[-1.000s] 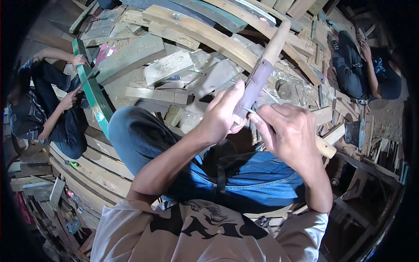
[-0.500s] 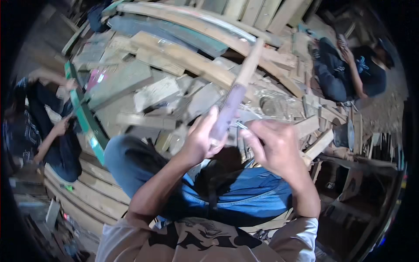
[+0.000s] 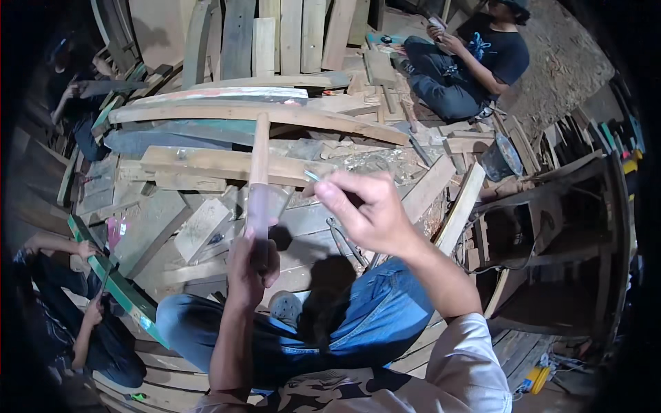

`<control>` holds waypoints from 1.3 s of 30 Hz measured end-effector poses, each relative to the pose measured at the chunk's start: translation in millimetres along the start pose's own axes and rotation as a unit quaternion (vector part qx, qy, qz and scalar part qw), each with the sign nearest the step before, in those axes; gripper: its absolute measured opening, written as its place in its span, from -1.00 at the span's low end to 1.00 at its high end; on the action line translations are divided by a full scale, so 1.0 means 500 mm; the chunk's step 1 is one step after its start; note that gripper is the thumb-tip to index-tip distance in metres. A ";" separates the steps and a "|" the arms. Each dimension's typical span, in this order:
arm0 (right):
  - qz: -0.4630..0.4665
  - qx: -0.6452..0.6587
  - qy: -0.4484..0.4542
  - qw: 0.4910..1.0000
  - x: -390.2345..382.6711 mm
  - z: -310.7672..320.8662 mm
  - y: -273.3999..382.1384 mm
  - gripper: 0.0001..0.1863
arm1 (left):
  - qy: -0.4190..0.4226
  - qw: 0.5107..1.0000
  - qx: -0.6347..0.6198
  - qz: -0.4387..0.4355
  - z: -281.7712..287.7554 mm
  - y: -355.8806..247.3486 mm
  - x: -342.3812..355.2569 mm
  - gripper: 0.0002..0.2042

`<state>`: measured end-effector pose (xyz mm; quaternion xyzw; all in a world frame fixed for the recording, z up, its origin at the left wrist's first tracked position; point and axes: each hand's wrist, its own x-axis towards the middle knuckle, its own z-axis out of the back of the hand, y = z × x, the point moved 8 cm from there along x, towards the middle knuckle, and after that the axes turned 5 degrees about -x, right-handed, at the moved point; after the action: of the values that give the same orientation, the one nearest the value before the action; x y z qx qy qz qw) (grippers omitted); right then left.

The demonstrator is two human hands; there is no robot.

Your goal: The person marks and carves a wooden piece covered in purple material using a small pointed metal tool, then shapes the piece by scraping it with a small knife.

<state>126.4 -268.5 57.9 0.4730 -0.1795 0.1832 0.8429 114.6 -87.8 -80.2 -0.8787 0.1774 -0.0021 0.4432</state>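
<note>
My left hand [image 3: 244, 265] is closed around a long pale wooden rod [image 3: 260, 148] with a translucent purplish sleeve on its lower part [image 3: 259, 199], held pointing away from my body. To the right of it, my right hand [image 3: 365, 213] is raised in a pinch on a thin metal piece [image 3: 311, 175], apart from the rod; its exact kind is too small to tell. Below that hand lies a pair of pliers [image 3: 341, 241] among wood scraps and shavings. My bent jeans-clad knee [image 3: 189, 323] is beneath the left arm.
Curved boards [image 3: 206, 110] and offcuts surround me, with upright planks [image 3: 289, 38] behind. A co-worker [image 3: 454, 76] sits at upper right, another [image 3: 55, 316] at left holds a green beam [image 3: 103, 268], a third [image 3: 72, 96] is farther back. A bucket [image 3: 499, 162] and wooden frames stand at right.
The view has swung upward toward the back planks. My right hand and metal piece have moved away from the rod's purplish sleeve, and the rod now points more straight ahead.
</note>
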 end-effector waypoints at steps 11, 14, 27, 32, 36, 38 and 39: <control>0.101 -0.006 -0.033 0.994 0.058 -0.061 -0.009 -0.77 | -0.007 0.993 0.021 -0.116 -0.021 -0.139 0.042 -0.41; 0.094 -0.038 -0.034 0.994 0.078 -0.087 -0.050 -0.74 | 0.133 0.976 -0.009 -0.174 -0.107 -0.237 0.071 -0.51; -0.008 -0.171 0.094 0.981 0.106 -0.171 -0.164 -0.55 | 0.065 0.974 0.027 -0.216 0.007 -0.331 0.141 -0.50; -0.013 -0.187 0.116 0.975 0.133 -0.223 -0.218 -0.49 | -0.024 0.982 0.001 -0.185 0.053 -0.205 0.019 -0.50; -0.036 -0.186 0.176 0.966 0.159 -0.289 -0.221 -0.43 | 0.040 0.982 0.005 -0.186 0.012 -0.240 0.008 -0.47; -0.008 -0.185 0.151 0.971 0.159 -0.332 -0.248 -0.46 | 0.058 0.980 -0.021 -0.191 -0.038 -0.295 0.038 -0.46; 0.006 -0.179 0.163 0.970 0.162 -0.351 -0.239 -0.46 | 0.084 0.978 -0.032 -0.190 -0.062 -0.330 0.056 -0.45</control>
<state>276.7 -163.9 -76.3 0.2773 -0.0722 0.2283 0.9305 186.9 -31.0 63.2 -0.9066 0.0441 -0.1548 0.3901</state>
